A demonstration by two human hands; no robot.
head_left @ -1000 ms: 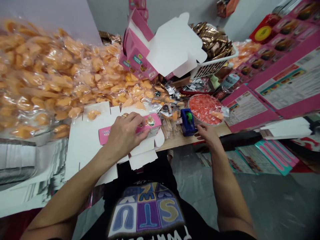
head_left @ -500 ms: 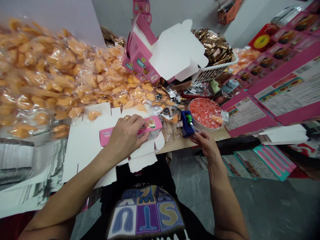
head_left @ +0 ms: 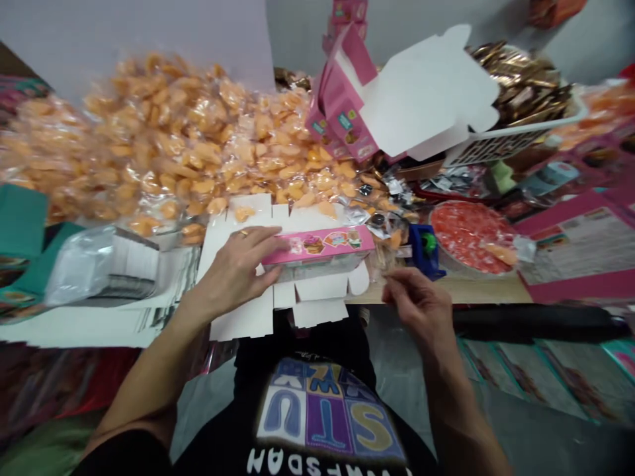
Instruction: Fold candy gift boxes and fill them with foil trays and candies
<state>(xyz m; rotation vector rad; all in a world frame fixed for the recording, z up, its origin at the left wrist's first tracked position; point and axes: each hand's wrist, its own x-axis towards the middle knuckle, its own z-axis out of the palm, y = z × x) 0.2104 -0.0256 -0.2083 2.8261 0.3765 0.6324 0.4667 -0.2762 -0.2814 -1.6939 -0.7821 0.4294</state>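
A long pink box (head_left: 327,243) with printed pictures on its top lies on white flat-cut cardboard (head_left: 243,324). My left hand (head_left: 241,268) is closed on the box's left end, fingers over the top and thumb along the near side. My right hand (head_left: 417,301) is off to the right of the box, thumb and fingertips pinched together; whatever they hold is too small to make out. Just beyond it stands a blue tape dispenser (head_left: 421,261) with a green core.
Orange pieces in clear bags (head_left: 163,145) are heaped along the back left. A round tray of red packets (head_left: 471,231) sits right of the dispenser. Behind are an opened pink carton (head_left: 347,92) and a white basket (head_left: 526,135) of gold packets. Printed sheets (head_left: 173,291) lie at left.
My right hand has come away from the tape dispenser, toward the box and me. My left hand has slid to the box's left end, uncovering its top. The view has swung left.
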